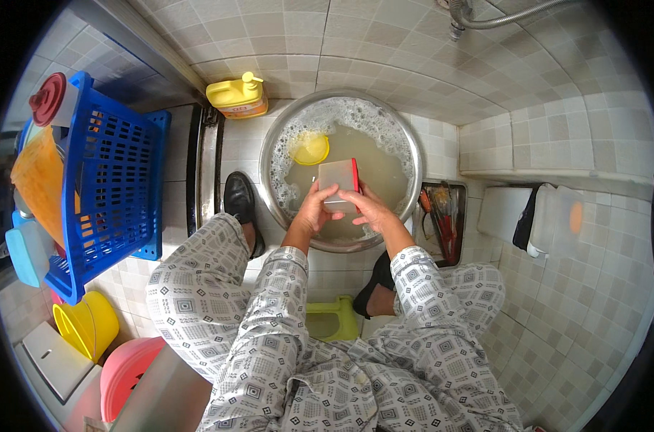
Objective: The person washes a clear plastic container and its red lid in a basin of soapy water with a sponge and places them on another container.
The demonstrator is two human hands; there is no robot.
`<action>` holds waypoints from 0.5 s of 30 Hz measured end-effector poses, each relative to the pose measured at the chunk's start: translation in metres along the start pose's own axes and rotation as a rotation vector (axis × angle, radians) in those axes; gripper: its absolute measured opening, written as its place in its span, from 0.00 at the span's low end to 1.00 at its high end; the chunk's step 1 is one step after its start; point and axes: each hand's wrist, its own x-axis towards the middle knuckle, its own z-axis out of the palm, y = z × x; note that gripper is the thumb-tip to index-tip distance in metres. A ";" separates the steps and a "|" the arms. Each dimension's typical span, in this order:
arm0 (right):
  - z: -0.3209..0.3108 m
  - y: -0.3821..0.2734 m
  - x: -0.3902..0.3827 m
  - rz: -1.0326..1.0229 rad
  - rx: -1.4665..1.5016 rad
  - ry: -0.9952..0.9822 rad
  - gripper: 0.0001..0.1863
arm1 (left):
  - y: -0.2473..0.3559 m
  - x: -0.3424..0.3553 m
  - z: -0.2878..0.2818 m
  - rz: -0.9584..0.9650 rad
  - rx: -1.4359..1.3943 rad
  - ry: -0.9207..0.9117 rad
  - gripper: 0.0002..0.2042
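Container [336,176] of translucent plastic, boxy and red-edged, clasped at its near end by left hand [315,208] and right hand [371,209] over the round silver metal basin [415,169] of sudsy water [382,164], should handle light, stiff and slippery (wetness is hard to see), best gripped along opposite sides.

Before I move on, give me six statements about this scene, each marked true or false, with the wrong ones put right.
1. The left hand and right hand both hold the red-edged translucent container. True.
2. The yellow pump bottle is inside the steel basin. False: the yellow pump bottle stands outside the steel basin, at its far left.
3. The yellow bowl is in the sudsy water. True.
4. The rectangular tray lies left of the steel basin. False: the rectangular tray lies right of it.
5. The slotted blue basket is on the left. True.
6. The shoes are white. False: the shoes are black.
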 end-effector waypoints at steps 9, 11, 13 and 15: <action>-0.003 0.007 0.007 -0.023 0.025 0.001 0.44 | -0.005 -0.002 -0.008 0.017 0.003 0.008 0.32; -0.003 0.008 0.008 -0.033 0.023 0.011 0.40 | -0.007 -0.002 -0.006 0.035 -0.015 0.006 0.31; -0.003 0.008 0.009 -0.031 0.025 0.009 0.38 | -0.009 -0.001 -0.007 0.047 -0.032 0.011 0.31; -0.003 0.008 0.010 -0.015 0.032 -0.002 0.37 | -0.010 0.002 -0.009 0.047 -0.045 0.022 0.31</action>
